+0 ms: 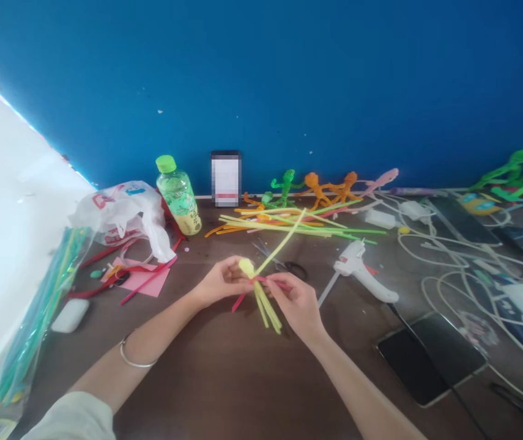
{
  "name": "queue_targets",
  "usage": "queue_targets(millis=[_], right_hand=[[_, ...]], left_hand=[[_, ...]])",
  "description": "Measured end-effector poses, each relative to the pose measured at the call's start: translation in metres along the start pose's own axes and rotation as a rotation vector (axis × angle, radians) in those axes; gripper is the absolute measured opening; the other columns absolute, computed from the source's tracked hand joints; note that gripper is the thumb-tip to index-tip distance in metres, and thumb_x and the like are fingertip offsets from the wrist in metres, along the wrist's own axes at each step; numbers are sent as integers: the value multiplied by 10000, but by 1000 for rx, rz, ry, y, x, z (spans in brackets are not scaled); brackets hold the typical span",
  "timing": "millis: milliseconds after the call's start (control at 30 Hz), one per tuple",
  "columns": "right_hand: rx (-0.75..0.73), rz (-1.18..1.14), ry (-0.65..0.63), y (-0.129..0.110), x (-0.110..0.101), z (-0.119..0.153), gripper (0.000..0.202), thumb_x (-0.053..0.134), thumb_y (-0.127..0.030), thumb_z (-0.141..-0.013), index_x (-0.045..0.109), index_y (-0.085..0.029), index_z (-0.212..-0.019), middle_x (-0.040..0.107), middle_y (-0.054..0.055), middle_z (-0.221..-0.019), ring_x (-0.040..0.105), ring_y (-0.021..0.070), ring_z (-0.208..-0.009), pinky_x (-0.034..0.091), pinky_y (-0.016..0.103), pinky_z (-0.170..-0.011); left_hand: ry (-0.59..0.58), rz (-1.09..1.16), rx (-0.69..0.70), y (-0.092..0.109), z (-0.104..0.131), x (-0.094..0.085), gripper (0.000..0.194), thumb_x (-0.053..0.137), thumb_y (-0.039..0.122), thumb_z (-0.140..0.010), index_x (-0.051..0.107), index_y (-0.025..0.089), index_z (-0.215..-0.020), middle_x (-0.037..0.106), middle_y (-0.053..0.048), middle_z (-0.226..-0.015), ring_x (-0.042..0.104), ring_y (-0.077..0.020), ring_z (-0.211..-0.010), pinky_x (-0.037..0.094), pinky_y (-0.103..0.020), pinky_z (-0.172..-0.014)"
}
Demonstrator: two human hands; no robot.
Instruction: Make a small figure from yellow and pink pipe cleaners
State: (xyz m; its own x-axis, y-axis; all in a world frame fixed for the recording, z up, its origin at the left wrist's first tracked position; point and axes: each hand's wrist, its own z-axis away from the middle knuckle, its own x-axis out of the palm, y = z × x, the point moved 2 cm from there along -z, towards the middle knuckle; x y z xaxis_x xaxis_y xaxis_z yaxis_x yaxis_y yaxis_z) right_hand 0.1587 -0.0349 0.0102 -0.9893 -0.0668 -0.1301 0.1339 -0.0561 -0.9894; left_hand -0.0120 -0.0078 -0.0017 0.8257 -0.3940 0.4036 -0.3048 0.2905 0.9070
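Observation:
Near the middle of the table, my left hand (225,281) is closed round a yellow pipe-cleaner figure (261,299), just below its rounded yellow head. One long yellow strand rises from it to the upper right, and several yellow ends hang down. A red pipe cleaner (239,302) crosses the figure under the head, one end sticking out at the lower left. The fingers of my right hand (295,302) pinch the red pipe cleaner on the right side. Behind the hands lie dark scissors (295,269), partly hidden by the yellow strand.
Loose pipe cleaners (289,227) lie behind the hands, with orange figures (318,190) by the wall. A glue gun (362,272) and a tablet (433,357) are at the right, among white cables. A bottle (181,198), plastic bag (126,211) and white case (71,315) stand left.

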Motion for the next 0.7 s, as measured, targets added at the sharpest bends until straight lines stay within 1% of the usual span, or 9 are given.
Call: queue_targets(millis=[100, 167, 267, 333, 433, 500, 600, 633, 700], right_hand=[[-50, 66, 77, -2, -1, 1, 218, 578, -403, -738, 612, -197, -801, 659, 58, -817, 636, 203, -755, 516, 340, -728], [-72, 90, 106, -2, -1, 2, 206, 573, -389, -747, 612, -195, -806, 654, 60, -822, 630, 199, -755, 513, 342, -737], [-99, 85, 98, -3, 1, 2, 187, 560, -369, -765, 602, -193, -814, 645, 67, -844, 621, 198, -792, 504, 349, -773], [-111, 34, 103, -3, 3, 2, 199, 568, -369, -760, 575, -200, -865, 625, 71, -915, 612, 198, -837, 503, 348, -784], [-67, -108, 125, -3, 5, 2, 344, 613, -398, -717, 485, -219, -981, 577, 78, -1028, 608, 193, -864, 524, 325, -728], [47, -198, 80, -1, 7, 2, 420, 627, -433, -694, 447, -211, -1002, 597, 80, -965, 628, 193, -785, 533, 310, -639], [254, -324, -82, 4, 13, 2, 471, 658, -460, -654, 473, -171, -977, 635, 62, -782, 635, 190, -630, 523, 316, -565], [295, -359, -139, 5, 14, 2, 465, 669, -455, -645, 500, -155, -959, 641, 62, -760, 628, 180, -601, 517, 313, -560], [326, -387, -223, 8, 16, 2, 406, 673, -436, -651, 570, -128, -895, 646, 64, -732, 594, 140, -552, 488, 276, -537]], left_hand=[[-64, 1, -37, 0, 0, 3, 445, 731, 112, -582, 556, 191, -983, 609, -64, -926, 611, -166, -859, 486, -287, -773], [-74, -7, -61, 0, 0, 4, 425, 732, 121, -586, 560, 182, -970, 606, -67, -921, 617, -171, -849, 491, -305, -780], [-43, -5, -84, -2, 0, 4, 362, 727, 153, -601, 574, 164, -929, 611, -54, -864, 626, -160, -794, 500, -320, -775], [-7, -5, -76, -4, -1, 3, 320, 721, 175, -613, 580, 152, -900, 616, -48, -833, 628, -149, -761, 502, -322, -773], [94, -25, -21, -4, -1, 1, 276, 718, 189, -618, 581, 144, -853, 626, -38, -799, 624, -135, -740, 502, -295, -759], [161, -38, 26, -4, -1, -1, 251, 716, 196, -621, 577, 142, -822, 633, -35, -782, 619, -125, -725, 502, -274, -737], [221, -96, 75, -3, -3, -4, 231, 719, 206, -616, 567, 136, -776, 641, -36, -749, 605, -107, -672, 498, -240, -676], [233, -127, 85, -2, -3, -4, 237, 721, 212, -611, 565, 134, -770, 643, -38, -744, 602, -105, -659, 495, -235, -657], [254, -201, 115, -1, -4, -4, 260, 721, 231, -607, 564, 130, -788, 647, -51, -752, 605, -118, -667, 494, -245, -649]])
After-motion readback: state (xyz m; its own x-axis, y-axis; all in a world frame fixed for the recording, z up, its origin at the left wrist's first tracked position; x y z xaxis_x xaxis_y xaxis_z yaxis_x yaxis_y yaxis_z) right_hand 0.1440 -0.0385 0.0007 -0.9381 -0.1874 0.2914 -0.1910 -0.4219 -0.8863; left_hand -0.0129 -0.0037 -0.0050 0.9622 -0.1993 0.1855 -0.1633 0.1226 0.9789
